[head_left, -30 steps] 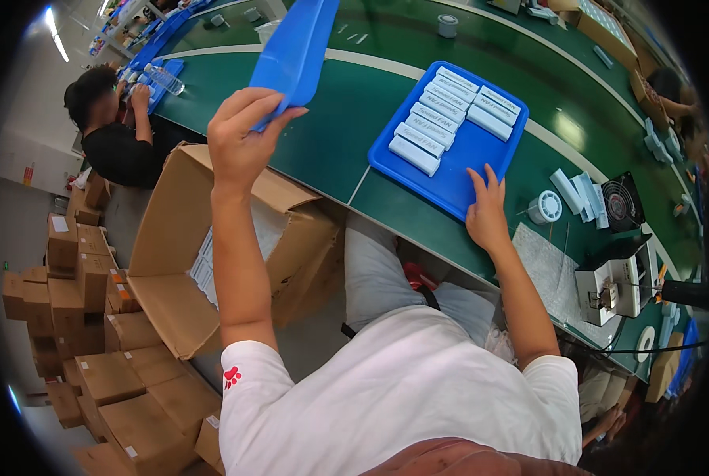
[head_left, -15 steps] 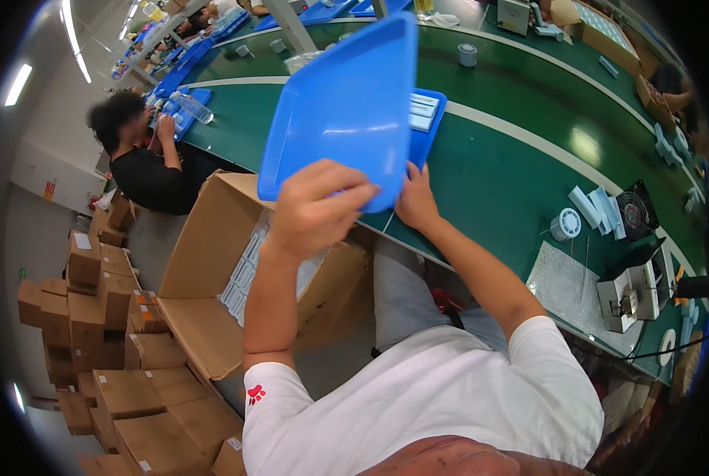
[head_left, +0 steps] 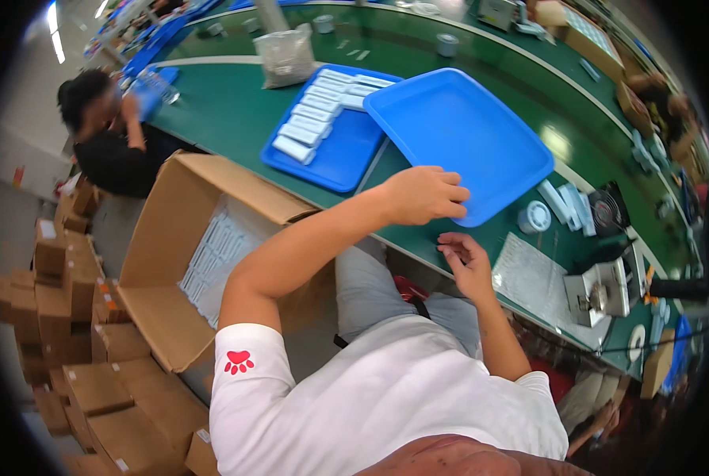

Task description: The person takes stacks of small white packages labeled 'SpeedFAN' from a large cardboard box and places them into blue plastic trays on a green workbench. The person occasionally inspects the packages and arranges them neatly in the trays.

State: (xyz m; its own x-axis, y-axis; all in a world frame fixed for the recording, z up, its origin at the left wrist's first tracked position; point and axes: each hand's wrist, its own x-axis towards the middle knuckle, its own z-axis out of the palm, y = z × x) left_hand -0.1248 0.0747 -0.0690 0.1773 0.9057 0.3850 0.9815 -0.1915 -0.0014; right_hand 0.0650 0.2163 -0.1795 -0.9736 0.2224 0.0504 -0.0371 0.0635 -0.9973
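Observation:
My left hand [head_left: 424, 196] reaches across and pinches the near corner of an empty blue tray [head_left: 469, 143]. That tray lies over the green bench, its left end close against a second blue tray [head_left: 346, 151]. In the second tray several pale blue-white flat pieces [head_left: 311, 119] lie in rows, leaving its near right part bare. Just below the empty tray's near corner is my right hand [head_left: 469, 263], fingers loosely curled and apart, with nothing visible in them.
An open cardboard box [head_left: 152, 278] holding rows of similar pieces [head_left: 216, 258] stands left of my legs. Stacked cartons [head_left: 132, 404] fill the floor beyond. On the bench's right are a round light-blue part [head_left: 534, 216], a silvery mat [head_left: 529, 274] and a small device [head_left: 596, 297]. A person [head_left: 101, 131] sits at left.
The empty tray has swung from upright in front of me to the right and lies flatter, uncovering the filled tray. My right hand has drawn back toward me and rightward.

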